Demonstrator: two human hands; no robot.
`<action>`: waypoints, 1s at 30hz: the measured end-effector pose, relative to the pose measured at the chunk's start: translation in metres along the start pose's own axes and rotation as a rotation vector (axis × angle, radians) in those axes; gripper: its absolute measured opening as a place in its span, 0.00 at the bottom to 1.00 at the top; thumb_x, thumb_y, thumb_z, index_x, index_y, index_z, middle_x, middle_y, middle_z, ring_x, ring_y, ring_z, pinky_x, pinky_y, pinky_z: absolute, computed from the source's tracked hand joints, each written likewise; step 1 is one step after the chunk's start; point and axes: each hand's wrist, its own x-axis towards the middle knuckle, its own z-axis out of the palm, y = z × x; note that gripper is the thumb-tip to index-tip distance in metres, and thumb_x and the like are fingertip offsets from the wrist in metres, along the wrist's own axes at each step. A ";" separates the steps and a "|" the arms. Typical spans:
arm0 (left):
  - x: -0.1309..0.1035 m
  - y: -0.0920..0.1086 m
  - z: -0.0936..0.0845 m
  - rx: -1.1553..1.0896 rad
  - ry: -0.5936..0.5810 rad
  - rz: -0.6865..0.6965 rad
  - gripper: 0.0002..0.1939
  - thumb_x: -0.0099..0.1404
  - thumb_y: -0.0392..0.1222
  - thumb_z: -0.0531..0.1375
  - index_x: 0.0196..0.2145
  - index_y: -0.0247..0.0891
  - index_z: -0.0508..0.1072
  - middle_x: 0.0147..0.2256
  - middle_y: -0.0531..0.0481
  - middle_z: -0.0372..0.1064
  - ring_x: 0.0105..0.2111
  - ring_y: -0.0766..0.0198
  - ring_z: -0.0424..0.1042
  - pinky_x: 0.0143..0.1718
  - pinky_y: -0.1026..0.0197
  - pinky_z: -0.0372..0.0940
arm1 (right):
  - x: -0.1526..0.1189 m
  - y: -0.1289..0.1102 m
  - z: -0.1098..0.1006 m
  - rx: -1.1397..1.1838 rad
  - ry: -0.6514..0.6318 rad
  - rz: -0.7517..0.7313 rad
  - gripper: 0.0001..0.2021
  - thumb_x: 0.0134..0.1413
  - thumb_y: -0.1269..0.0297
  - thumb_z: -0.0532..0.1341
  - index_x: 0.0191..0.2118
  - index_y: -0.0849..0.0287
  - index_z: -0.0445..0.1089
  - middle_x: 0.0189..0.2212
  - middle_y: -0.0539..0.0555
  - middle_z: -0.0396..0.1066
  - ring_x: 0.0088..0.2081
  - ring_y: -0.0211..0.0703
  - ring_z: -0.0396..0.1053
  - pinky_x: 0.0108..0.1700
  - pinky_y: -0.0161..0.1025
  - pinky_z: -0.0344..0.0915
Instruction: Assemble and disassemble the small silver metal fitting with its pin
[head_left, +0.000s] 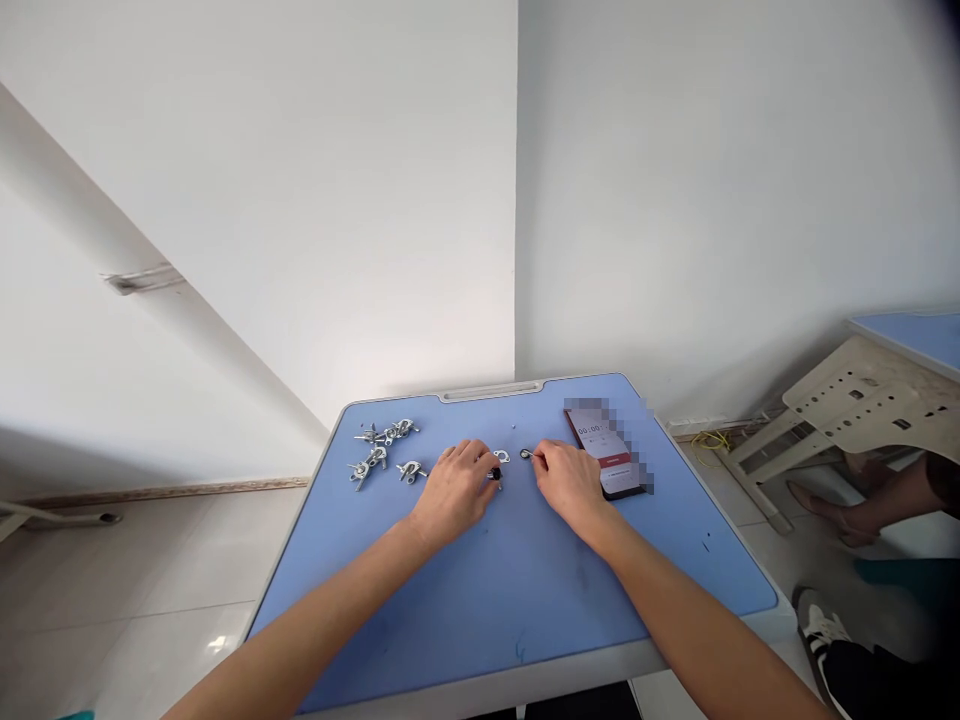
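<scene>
A small ring-ended metal piece (526, 454) is clamped in the right hand's grip (568, 484), held out to the left of the fingertips; its thin stem runs roughly left-right. A black-ended metal part (496, 474) is pinched in the left hand's grip (456, 487), partly covered by the fingers; its long axis cannot be told. The two parts are set apart, ring piece to the right, with bare surface between. A flat holed plate (502, 457) is seen at the left fingertips, nearer the left hand; whether held or lying cannot be told. More metal fittings (367, 467) are grouped on the left of the blue counter (517, 590). A smartphone (616, 462) is placed right, just beside the right hand. White walls (360, 200) are seen beyond; another person's foot (829, 510) is seen right.
</scene>
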 end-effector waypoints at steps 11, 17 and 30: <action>0.040 0.024 -0.014 0.246 -0.295 0.180 0.09 0.65 0.25 0.56 0.37 0.35 0.73 0.41 0.42 0.68 0.40 0.54 0.69 0.34 0.57 0.65 | -0.001 -0.001 -0.002 -0.058 -0.041 0.002 0.12 0.68 0.66 0.52 0.39 0.55 0.73 0.37 0.53 0.78 0.35 0.45 0.76 0.30 0.37 0.57; 0.055 0.018 -0.007 0.061 -0.316 0.169 0.26 0.61 0.27 0.62 0.55 0.38 0.67 0.43 0.46 0.72 0.47 0.53 0.69 0.46 0.54 0.67 | -0.003 0.000 -0.006 -0.069 -0.071 0.013 0.12 0.68 0.66 0.52 0.43 0.56 0.74 0.36 0.56 0.78 0.37 0.47 0.77 0.32 0.37 0.61; 0.059 0.002 -0.005 -0.250 -0.220 0.069 0.23 0.63 0.32 0.59 0.56 0.42 0.71 0.44 0.45 0.76 0.44 0.55 0.74 0.47 0.53 0.69 | -0.002 0.003 -0.004 -0.010 -0.116 -0.002 0.11 0.68 0.66 0.53 0.46 0.57 0.73 0.38 0.59 0.78 0.38 0.48 0.77 0.36 0.37 0.64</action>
